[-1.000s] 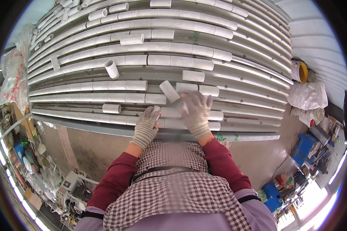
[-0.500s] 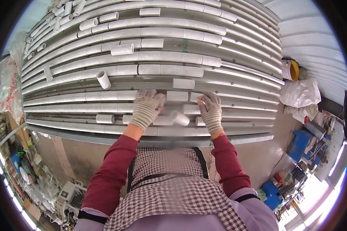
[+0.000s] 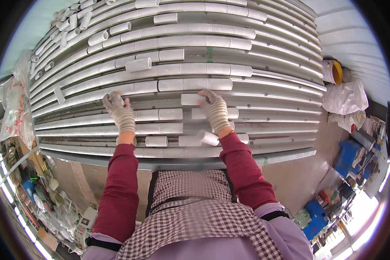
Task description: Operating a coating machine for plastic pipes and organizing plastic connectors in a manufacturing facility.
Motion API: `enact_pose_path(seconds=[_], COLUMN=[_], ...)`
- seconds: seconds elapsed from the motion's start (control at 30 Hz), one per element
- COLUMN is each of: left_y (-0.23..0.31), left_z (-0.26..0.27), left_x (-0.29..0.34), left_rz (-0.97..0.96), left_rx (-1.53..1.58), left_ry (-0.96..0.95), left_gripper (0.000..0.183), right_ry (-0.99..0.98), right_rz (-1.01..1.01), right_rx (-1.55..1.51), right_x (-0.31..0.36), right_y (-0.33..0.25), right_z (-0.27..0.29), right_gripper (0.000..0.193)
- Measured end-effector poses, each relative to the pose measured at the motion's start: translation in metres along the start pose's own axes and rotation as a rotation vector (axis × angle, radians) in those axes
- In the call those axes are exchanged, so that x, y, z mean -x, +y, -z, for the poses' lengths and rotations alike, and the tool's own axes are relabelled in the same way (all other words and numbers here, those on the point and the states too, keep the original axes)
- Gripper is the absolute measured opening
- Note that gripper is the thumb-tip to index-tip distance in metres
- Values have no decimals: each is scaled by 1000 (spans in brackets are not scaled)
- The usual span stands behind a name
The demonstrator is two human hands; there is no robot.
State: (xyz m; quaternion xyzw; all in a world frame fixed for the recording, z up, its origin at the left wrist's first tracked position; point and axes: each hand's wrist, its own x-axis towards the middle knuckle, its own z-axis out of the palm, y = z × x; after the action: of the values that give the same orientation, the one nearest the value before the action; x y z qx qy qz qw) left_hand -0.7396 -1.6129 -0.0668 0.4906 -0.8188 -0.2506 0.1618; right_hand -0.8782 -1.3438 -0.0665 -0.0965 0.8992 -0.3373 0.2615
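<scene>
One broad rack [image 3: 277, 110] of parallel metal rails takes up most of the room I'm standing in, bare along its right part and lined farther left with long rows of pale tubes [image 3: 160, 152] laid end to end. Close against its near edge is a person [image 3: 190, 221] in a brown-and-white checked apron, maroon sleeves stretched out over the rails. Beyond the rack's right end I can see a crumpled white sack [image 3: 344, 102], and just behind that a bucket [image 3: 337, 72] with a yellow inside. Both hands wear pale knitted gloves and are well apart. The left hand [image 3: 120, 113] is above the left-hand part of the rows, its fingers curled inward; from here I can't tell whether they have hold of anything. The right hand [image 3: 215, 110] has its thumb and forefinger closed about the right end of a short tube [image 3: 190, 99], which lies crosswise between two longer rows. Near the right wrist a tilted tube [image 3: 209, 138] rests askew, and a lone tube [image 3: 156, 141] sits to its left, just above the nearest row
</scene>
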Motion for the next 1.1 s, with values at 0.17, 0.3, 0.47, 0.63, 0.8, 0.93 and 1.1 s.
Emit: enact_pose_path(seconds=[0.17,0.3,0.47,0.63,0.8,0.93,1.1], left_y=[-51,3,74,74,88,78,74], left_z=[17,6,-15,-30,-44,-22,-29], left_x=[-23,46,133,142,131,146,152], left_rz=[58,-416,-918,-535,-747,-928,-839], left_rx=[132,351,125,257,-35,-395,-364], left_ry=[7,-471,-824,-1118,-1212,-851,-765], left_gripper=[64,55,57,65,67,70,68], right_ry=[196,381,346,44,-98,12,132], right_rz=[-138,-259,-181,122,48,84,95], right_rx=[-923,-728,-374,336,417,48,345], right_x=[35,49,50,95,79,91,121], right_y=[53,161,87,87,89,130,147], right_z=[68,109,74,35,61,78,78], right_gripper=[23,20,33,49,48,59,71])
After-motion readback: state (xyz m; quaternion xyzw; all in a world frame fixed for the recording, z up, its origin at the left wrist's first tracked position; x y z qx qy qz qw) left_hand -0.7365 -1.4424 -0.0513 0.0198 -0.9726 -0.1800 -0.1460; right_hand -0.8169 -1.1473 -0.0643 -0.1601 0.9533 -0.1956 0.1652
